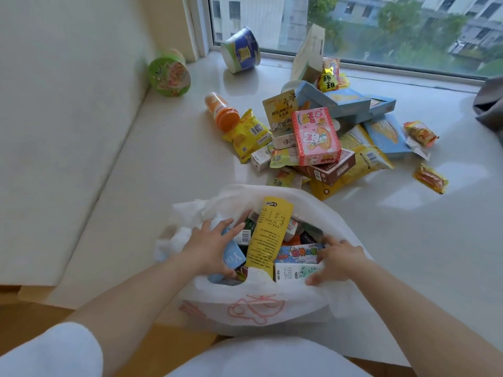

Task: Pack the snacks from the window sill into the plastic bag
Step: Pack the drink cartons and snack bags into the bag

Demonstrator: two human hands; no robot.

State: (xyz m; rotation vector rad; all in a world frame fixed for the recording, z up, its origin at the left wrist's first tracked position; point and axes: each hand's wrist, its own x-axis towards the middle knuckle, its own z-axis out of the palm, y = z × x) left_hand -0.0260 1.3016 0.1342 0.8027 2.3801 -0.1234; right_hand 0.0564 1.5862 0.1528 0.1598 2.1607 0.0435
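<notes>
Inside the plastic bag (253, 308), left hand (209, 248) grips a blue packet (232, 255), fingers curled; right hand (339, 261), fingers spread, presses a white box (292, 272). Snack pile (326, 137) beyond the bag.

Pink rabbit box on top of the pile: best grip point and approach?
Take the pink rabbit box across its two long side edges, coming from above. It lies face up on top of the pile on the window sill, tilted, with both long sides exposed, so nothing has to be moved first. I'd use the right hand, which is nearer.
</notes>
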